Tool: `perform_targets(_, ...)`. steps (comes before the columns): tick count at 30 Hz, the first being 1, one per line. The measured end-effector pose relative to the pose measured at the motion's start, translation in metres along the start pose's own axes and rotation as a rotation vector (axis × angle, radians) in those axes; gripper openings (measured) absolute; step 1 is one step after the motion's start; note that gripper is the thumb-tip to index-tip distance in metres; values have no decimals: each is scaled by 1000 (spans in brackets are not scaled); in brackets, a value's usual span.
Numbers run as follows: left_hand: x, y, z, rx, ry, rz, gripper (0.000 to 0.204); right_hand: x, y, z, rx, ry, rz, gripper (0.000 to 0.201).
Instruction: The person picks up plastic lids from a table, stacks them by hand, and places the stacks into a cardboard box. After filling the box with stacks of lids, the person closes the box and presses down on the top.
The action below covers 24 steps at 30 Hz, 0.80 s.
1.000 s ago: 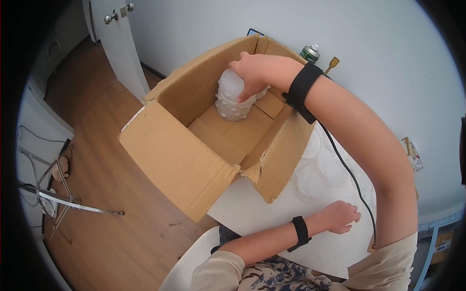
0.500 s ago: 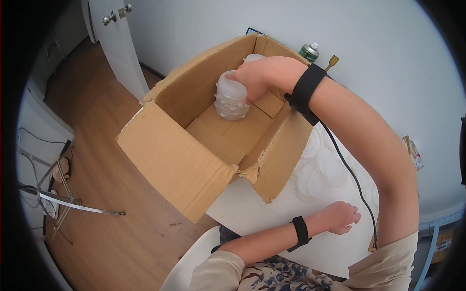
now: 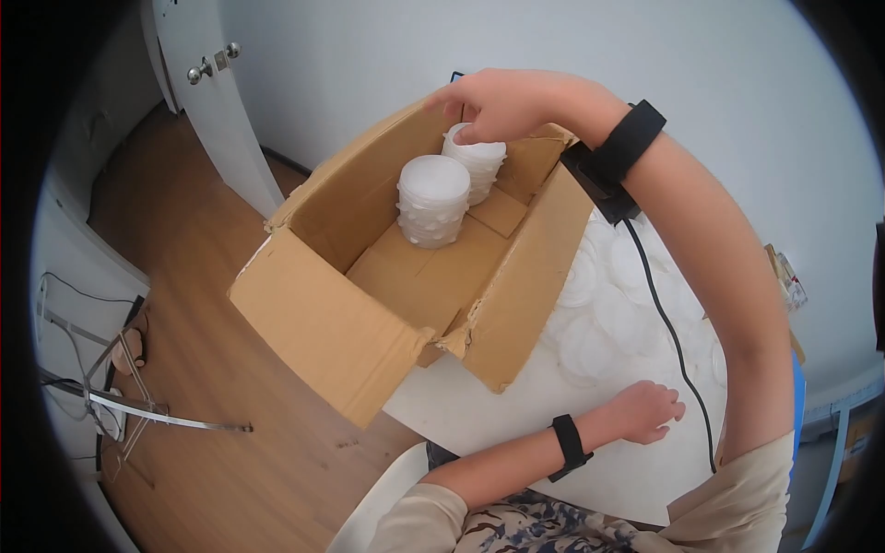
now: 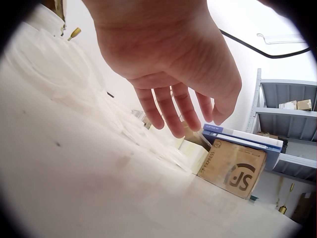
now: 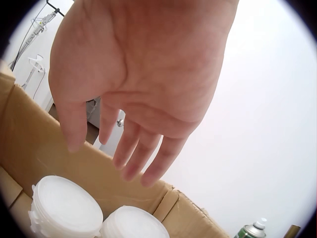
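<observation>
Head view: the right hand (image 3: 502,106) had come off the nearer stack of round, cloudy-white plastic pieces (image 3: 433,198), which its fingers had gripped half a second before. It was now raised over the far end of the tan corrugated cardboard box (image 3: 323,313), fingers loose. The stack stood upright on the box floor without support, so its placing seemed done. Just behind it was a second white stack (image 3: 477,166); both were roughly cylindrical, with ridged sides and small protruding tabs. Flat, translucent discs (image 3: 590,346) overlapped on the smooth white counter (image 3: 613,488).

Left wrist view: the left hand (image 4: 168,54) hung relaxed, grasping nothing, with a printed brown carton (image 4: 233,168) beyond it.

Right wrist view: the right hand's palm was bare, fingers hanging apart, and both stacks showed frosted, circular tops.
</observation>
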<state>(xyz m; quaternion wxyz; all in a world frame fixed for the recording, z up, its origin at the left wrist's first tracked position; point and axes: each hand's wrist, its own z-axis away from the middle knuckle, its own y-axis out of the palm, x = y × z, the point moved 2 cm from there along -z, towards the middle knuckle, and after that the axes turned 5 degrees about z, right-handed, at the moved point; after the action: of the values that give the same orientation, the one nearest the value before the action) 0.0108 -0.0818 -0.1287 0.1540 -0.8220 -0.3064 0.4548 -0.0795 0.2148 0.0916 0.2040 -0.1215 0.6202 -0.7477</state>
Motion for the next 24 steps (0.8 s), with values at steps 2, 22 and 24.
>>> perform_targets(2,1,-1,0,8,-2,3,21,-6,-9,23,-108,-26,-30,53)
perform_targets(22,-19,-34,-10,-387,-76,93,33,-49,139,422,-658,978,-644,59)
perform_targets(24,-19,-32,-10,-337,-98,103,34,-58,162,439,-630,1064,-617,62)
